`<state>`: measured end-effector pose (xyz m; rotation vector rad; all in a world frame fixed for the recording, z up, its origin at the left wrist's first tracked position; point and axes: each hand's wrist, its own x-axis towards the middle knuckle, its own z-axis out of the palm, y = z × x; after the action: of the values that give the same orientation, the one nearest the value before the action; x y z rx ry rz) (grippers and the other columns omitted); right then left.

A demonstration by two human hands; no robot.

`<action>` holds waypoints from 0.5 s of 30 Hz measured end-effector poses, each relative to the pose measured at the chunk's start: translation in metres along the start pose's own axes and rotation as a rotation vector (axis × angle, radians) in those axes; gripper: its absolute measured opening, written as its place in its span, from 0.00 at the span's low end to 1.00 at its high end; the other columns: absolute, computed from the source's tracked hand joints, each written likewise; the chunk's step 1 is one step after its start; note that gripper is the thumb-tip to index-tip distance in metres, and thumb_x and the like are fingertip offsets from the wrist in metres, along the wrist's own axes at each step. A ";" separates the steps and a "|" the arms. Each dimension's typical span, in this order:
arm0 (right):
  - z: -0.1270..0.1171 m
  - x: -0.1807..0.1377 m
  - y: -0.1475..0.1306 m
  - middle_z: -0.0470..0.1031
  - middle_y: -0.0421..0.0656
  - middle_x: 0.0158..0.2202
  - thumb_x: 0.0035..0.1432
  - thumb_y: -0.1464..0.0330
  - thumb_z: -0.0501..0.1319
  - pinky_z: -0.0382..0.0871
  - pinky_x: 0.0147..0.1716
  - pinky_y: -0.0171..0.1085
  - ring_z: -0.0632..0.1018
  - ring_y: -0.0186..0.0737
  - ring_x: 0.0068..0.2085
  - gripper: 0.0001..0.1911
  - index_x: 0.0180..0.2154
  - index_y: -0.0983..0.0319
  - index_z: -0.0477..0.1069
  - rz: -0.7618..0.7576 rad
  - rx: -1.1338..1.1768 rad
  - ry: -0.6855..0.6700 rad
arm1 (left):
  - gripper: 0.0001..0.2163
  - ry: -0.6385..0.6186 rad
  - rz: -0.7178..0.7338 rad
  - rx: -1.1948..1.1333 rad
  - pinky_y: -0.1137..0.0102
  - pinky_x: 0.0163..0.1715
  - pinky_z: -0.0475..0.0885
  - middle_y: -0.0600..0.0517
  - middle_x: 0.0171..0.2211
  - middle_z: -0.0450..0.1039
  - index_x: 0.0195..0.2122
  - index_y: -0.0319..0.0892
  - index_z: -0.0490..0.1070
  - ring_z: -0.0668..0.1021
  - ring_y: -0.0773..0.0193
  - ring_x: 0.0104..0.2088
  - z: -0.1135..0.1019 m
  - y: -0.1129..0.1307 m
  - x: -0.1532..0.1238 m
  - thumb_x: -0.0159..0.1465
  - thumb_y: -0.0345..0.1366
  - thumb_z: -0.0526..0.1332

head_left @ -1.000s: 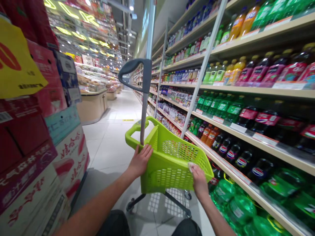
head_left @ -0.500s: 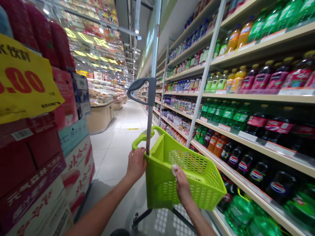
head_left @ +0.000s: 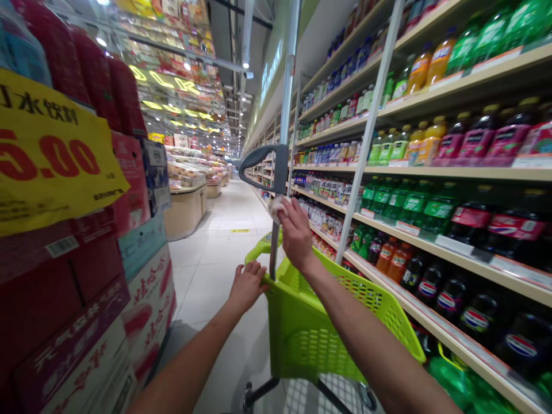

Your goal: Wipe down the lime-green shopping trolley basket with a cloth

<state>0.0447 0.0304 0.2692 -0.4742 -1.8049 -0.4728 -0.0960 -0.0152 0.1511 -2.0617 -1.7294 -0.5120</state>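
A lime-green shopping cart (head_left: 310, 339) with perforated sides stands in front of me. My left hand (head_left: 248, 286) is closed over the cart's rim at its near left corner. In my right hand (head_left: 297, 233) is a crumpled white wipe (head_left: 277, 209), pinched in the fingers and pressed to the metal pole (head_left: 290, 80) that rises from the cart. Whether the wipe is cloth or paper I cannot tell. Just above it, a grey loop handle (head_left: 280, 168) is fixed to the pole. My right forearm hides part of the basket.
Shelves of drink bottles (head_left: 435, 204) line the right side, close to the cart. Stacked drink cartons (head_left: 149, 293) under a yellow price sign (head_left: 56, 155) crowd the left. A tiled aisle (head_left: 228, 218) runs ahead past a wooden display counter (head_left: 187, 213).
My right hand has risen from the basket's rim to the pole, carrying the white wipe. My left hand stays on the rim. The view has shifted slightly, so the cart appears farther right.
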 end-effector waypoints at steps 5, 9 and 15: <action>0.015 -0.025 0.007 0.64 0.44 0.54 0.61 0.75 0.47 0.48 0.59 0.48 0.47 0.39 0.62 0.17 0.49 0.61 0.66 -0.259 0.002 -0.224 | 0.15 0.021 -0.003 -0.012 0.54 0.48 0.56 0.48 0.48 0.67 0.45 0.44 0.63 0.64 0.55 0.53 -0.001 -0.002 -0.003 0.57 0.39 0.57; 0.017 -0.108 0.001 0.68 0.46 0.51 0.59 0.74 0.51 0.57 0.56 0.46 0.53 0.39 0.61 0.15 0.48 0.63 0.66 -0.380 0.091 -0.454 | 0.13 0.015 -0.013 -0.008 0.56 0.47 0.57 0.48 0.47 0.68 0.43 0.44 0.65 0.65 0.56 0.51 0.001 -0.002 -0.003 0.57 0.37 0.56; 0.013 -0.111 -0.009 0.66 0.44 0.53 0.61 0.70 0.50 0.57 0.56 0.40 0.61 0.35 0.57 0.17 0.51 0.60 0.63 -0.003 0.292 -0.436 | 0.10 0.029 -0.018 -0.002 0.56 0.46 0.57 0.48 0.44 0.69 0.41 0.44 0.66 0.66 0.56 0.49 0.001 -0.003 0.001 0.58 0.38 0.54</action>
<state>0.0587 0.0204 0.1589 -0.3892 -2.2500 -0.1026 -0.0986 -0.0134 0.1511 -2.0318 -1.7329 -0.5466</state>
